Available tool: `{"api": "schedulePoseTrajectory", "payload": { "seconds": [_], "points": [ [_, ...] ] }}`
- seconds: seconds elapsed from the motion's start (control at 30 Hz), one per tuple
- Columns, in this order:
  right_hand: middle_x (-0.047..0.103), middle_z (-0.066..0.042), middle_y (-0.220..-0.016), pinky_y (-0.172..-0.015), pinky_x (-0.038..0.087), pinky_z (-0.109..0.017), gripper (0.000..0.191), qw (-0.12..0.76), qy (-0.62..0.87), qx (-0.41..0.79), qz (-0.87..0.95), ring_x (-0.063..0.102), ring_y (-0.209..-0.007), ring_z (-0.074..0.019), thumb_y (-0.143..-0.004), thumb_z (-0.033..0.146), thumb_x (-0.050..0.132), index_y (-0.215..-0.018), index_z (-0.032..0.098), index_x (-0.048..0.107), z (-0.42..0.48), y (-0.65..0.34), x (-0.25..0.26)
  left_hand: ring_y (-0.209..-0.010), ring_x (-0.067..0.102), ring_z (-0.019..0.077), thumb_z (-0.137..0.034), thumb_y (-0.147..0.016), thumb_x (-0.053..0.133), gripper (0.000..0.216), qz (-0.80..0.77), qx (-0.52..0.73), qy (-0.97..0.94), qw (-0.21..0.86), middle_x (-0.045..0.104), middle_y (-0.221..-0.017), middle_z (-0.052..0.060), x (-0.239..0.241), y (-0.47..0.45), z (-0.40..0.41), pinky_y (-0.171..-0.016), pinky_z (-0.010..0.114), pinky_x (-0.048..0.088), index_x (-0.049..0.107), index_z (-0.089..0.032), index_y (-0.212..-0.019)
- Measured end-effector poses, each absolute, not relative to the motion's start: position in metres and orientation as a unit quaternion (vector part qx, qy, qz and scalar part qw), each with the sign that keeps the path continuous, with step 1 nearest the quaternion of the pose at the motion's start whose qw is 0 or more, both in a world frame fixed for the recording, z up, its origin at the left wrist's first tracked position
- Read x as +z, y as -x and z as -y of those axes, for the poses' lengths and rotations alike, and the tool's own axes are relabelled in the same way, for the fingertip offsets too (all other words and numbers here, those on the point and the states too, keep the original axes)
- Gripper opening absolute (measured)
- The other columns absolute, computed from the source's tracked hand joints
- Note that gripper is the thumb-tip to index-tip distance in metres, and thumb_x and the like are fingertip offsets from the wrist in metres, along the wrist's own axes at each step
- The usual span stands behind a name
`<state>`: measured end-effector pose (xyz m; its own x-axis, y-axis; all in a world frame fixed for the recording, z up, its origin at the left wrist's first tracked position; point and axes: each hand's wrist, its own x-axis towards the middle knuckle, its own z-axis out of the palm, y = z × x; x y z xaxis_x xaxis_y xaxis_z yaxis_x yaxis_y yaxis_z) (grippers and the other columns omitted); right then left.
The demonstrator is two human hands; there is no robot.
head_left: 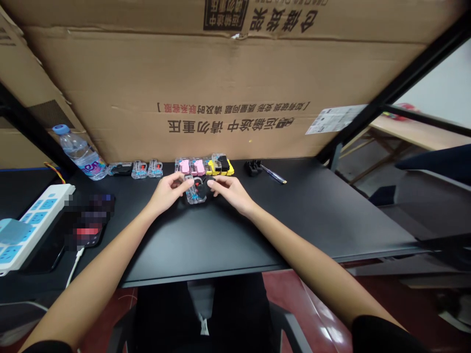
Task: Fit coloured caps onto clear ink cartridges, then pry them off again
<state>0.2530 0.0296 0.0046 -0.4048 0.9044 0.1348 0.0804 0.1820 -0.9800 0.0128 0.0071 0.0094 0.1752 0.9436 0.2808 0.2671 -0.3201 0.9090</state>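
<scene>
Above the black desk, my left hand [168,192] pinches the left side of a small clear plastic housing [192,196] with blue and red parts inside. My right hand [234,194] grips a black plastic piece [203,190] at the housing's right side. Whether the two are joined or only touching, I cannot tell. Just behind them stand clear housings with pink pieces [197,166] and yellow pieces [230,169]. A clear housing with a black piece [221,162] rests on top of the yellow ones.
Along the cardboard wall [235,73] are more clear housings [139,169], black parts [252,168] and a pen-like tool [274,174]. A water bottle [81,153], a power strip [40,211] and a phone with a white cable [91,220] occupy the left. The desk's front edge [206,278] is near me.
</scene>
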Motion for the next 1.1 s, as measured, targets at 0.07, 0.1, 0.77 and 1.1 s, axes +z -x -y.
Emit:
{"api": "schedulePoseTrajectory", "payload": {
  "seconds": [0.07, 0.1, 0.77, 1.1],
  "points": [
    [0.074, -0.005, -0.089, -0.071, 0.052, -0.032, 0.045, 0.366, 0.356, 0.523, 0.683, 0.061, -0.074, -0.0172, -0.083, 0.061, 0.083, -0.096, 0.018, 0.083, -0.026, -0.251, 0.005, -0.064, 0.047, 0.0118, -0.060, -0.088, 0.077, 0.046, -0.447, 0.432, -0.701, 0.349, 0.057, -0.075, -0.001, 0.008, -0.015, -0.005, -0.060, 0.026, 0.038, 0.064, -0.018, -0.074],
    [0.074, -0.005, -0.090, -0.072, 0.052, -0.032, 0.044, 0.357, 0.350, 0.524, 0.690, 0.061, -0.074, -0.0169, -0.084, 0.060, 0.083, -0.097, 0.018, 0.083, -0.025, -0.251, 0.005, -0.064, 0.046, 0.0119, -0.060, -0.089, 0.077, 0.047, -0.446, 0.424, -0.709, 0.345, 0.057, -0.075, -0.001, 0.009, -0.017, -0.004, -0.060, 0.026, 0.037, 0.063, -0.018, -0.072],
    [0.059, 0.001, -0.069, -0.065, 0.044, -0.029, 0.047, 0.413, 0.365, 0.516, 0.656, 0.053, -0.065, -0.0139, -0.090, 0.063, 0.077, -0.075, 0.019, 0.068, -0.024, -0.254, 0.011, -0.052, 0.043, 0.0105, -0.060, -0.094, 0.069, 0.047, -0.443, 0.465, -0.651, 0.404, 0.054, -0.061, -0.002, 0.019, -0.017, -0.001, -0.053, 0.025, 0.036, 0.068, -0.018, -0.072],
    [0.061, 0.001, -0.069, -0.062, 0.045, -0.029, 0.049, 0.396, 0.376, 0.510, 0.665, 0.053, -0.063, -0.0141, -0.087, 0.067, 0.078, -0.080, 0.019, 0.072, -0.028, -0.254, 0.004, -0.058, 0.047, 0.0112, -0.060, -0.088, 0.077, 0.042, -0.441, 0.460, -0.663, 0.393, 0.062, -0.071, -0.001, 0.014, -0.021, 0.000, -0.056, 0.025, 0.039, 0.071, -0.018, -0.083]
  ]
}}
